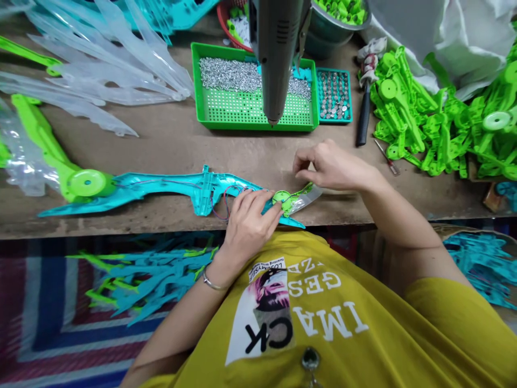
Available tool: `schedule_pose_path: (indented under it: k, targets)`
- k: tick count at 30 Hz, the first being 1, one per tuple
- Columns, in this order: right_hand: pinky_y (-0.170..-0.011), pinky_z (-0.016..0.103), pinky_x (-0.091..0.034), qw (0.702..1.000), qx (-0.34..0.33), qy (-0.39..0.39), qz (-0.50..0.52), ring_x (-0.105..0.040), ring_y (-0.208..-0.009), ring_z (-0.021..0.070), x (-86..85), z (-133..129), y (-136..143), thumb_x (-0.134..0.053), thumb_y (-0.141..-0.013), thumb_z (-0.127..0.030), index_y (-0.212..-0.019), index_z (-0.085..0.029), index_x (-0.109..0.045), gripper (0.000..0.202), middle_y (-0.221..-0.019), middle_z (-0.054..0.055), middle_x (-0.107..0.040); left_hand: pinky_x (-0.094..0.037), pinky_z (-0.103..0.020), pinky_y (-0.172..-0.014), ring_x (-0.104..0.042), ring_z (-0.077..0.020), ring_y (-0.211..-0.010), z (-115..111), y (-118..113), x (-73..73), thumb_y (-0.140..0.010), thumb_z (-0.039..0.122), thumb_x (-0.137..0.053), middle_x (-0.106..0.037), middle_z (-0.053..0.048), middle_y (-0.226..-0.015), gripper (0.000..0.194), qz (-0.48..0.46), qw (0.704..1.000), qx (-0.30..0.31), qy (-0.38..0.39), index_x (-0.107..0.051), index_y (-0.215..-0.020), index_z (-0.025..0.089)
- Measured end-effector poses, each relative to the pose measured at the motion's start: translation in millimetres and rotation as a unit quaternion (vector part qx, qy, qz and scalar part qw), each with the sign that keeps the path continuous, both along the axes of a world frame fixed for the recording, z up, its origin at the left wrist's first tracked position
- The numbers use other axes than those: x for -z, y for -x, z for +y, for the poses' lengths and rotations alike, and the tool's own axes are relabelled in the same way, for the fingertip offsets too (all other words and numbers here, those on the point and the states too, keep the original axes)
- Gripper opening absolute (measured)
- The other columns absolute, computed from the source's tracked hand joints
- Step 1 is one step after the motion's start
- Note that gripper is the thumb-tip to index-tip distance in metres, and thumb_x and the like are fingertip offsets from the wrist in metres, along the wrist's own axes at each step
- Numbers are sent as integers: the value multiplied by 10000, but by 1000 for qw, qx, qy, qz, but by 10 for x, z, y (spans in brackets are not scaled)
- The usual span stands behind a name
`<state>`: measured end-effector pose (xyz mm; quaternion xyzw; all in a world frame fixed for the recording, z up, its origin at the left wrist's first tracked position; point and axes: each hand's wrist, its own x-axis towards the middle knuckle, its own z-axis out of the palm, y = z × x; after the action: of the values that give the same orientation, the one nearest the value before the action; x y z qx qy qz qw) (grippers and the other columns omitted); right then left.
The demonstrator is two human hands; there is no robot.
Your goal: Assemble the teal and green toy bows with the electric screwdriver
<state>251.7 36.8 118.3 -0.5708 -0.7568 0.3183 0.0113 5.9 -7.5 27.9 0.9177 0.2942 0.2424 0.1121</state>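
Observation:
A long turquoise plastic toy bow half (169, 186) lies along the table's front edge, its inner ribs facing up and thin red and blue wires running along it. My left hand (252, 215) grips its right part, the fingers over the turquoise edge and the fingertips at a round green hub (284, 201). From that hub a short green arm with a clear plastic piece (309, 199) sticks out to the right. Just above this piece hovers my right hand (331, 166), fingers curled in; whatever they pinch is too small to see. A larger green arm (46, 145) joins the bow's left end.
An electric screwdriver (277, 64) hangs over a green basket of screws (254, 127). Beside it are a small tray of metal pieces (334, 119), a hammer (364, 113) and piled green parts (407, 108). Clear plastic blades (109, 70) lie at the left.

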Motion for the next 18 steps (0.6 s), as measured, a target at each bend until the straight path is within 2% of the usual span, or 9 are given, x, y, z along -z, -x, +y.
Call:
schedule_pose_path:
  k: [3,10,18]
  targets:
    - [-812,316,-422,1000,9,-19,-3,-648,-868,207,3,-12,22,-608,-866,-126,-1004,-164,-795,235,-962,69,-781,-474,-490,-1046,-626,-273,-1148,3,-3,9,-970,247,-624,-728,-113,-1197,159,3,1000,2,-4,-757,-1056,228]
    - [-712,287,-398,990,-83,77,-82,-675,-829,193,240,20,185,-646,-862,-157,-995,-199,-834,235,-974,77,-807,-475,-475,-1053,-629,-273,-1134,-2,-17,-11,-965,300,-647,-735,-125,-1179,173,11,1000,4,-29,-757,-1052,198]
    - [-668,276,-384,984,-111,106,-90,-664,-730,161,188,82,226,-618,-836,-140,-978,-174,-849,273,-893,73,-819,-494,-489,-1041,-666,-299,-1099,-17,-13,-44,-938,447,-688,-741,-143,-1200,319,29,999,9,-45,-752,-1069,164]
